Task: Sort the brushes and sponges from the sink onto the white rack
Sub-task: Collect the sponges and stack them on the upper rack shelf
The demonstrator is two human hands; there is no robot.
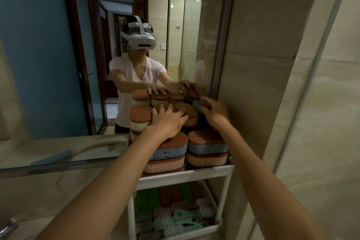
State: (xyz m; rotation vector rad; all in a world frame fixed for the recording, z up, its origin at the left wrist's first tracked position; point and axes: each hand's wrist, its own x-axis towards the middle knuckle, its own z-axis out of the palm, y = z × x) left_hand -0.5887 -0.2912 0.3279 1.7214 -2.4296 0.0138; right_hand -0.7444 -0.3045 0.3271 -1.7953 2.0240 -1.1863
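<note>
Tiled bathroom. White rack [185, 174]: brushes [175, 220] on the lower tier, stacked sponges [207, 148] at the top tier's front. Left hand [169, 121] lies spread flat on the rear stack [191, 117]. Right hand [216, 112] pinches a grey-brown sponge [197, 106], tilted, over the rack's back-right corner; the gap below looks like its slot. Mirror [48, 45] stands behind the rack.

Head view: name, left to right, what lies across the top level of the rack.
cream-and-orange sponges → left hand, flat on the sponges → grey sponge → right hand, gripping it → tiled wall
</note>
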